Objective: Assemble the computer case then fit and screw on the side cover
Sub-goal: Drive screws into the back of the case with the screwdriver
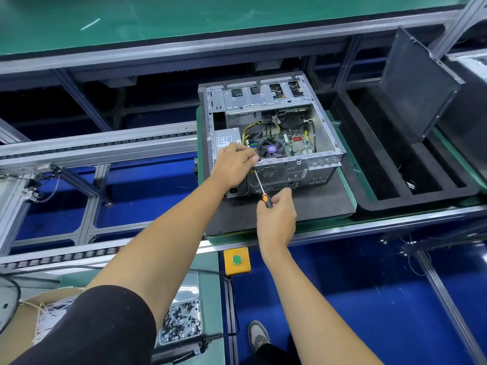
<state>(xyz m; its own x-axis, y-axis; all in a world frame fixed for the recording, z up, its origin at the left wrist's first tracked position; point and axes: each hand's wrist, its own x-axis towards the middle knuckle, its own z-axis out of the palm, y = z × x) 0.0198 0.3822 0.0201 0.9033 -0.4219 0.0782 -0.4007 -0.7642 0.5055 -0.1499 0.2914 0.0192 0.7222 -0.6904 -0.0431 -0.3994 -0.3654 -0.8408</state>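
An open grey computer case (322, 169) lies on its side on a dark foam pad (316, 204), its motherboard and fan exposed. My left hand (233, 164) rests on the case's near rear edge, fingers curled at the screwdriver tip. My right hand (276, 214) grips the orange-and-black handle of a screwdriver (263, 192), whose shaft slants up-left to the case's rear panel. The dark side cover (419, 83) stands tilted in the tray at the right.
A black foam tray (369, 164) with slots sits right of the case. A yellow box with a green button (237, 260) is on the near rail. A clear tray of screws (181, 322) lies at lower left beside a cardboard box (29, 317). Conveyor rails run left.
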